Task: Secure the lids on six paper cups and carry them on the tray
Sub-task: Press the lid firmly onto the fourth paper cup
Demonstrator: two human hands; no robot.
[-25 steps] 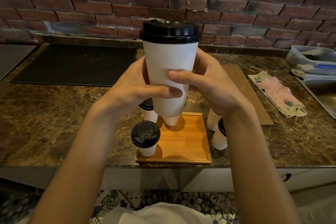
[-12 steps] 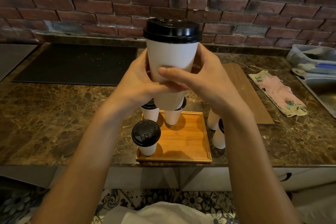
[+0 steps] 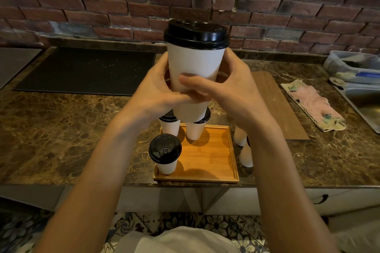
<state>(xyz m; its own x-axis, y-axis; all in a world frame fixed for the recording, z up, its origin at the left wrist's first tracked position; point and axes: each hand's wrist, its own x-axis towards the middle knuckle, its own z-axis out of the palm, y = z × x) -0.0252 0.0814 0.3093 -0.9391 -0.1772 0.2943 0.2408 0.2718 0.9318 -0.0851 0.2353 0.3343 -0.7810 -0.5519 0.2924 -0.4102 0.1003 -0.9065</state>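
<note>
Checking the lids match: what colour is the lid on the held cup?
The lid is black, on a white cup; best in the head view.

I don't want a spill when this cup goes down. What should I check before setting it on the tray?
1. Lid on the cup: sits level on the near side; ok.
2. Lid snapped down at the back: cannot tell.
3. Grip: left hand and right hand both wrap the cup; ok.
4. Room on the tray: right half bare; ok.
5. All cups aboard: three tray cups are on it, two counter cups stand beside it; not ok.
</note>
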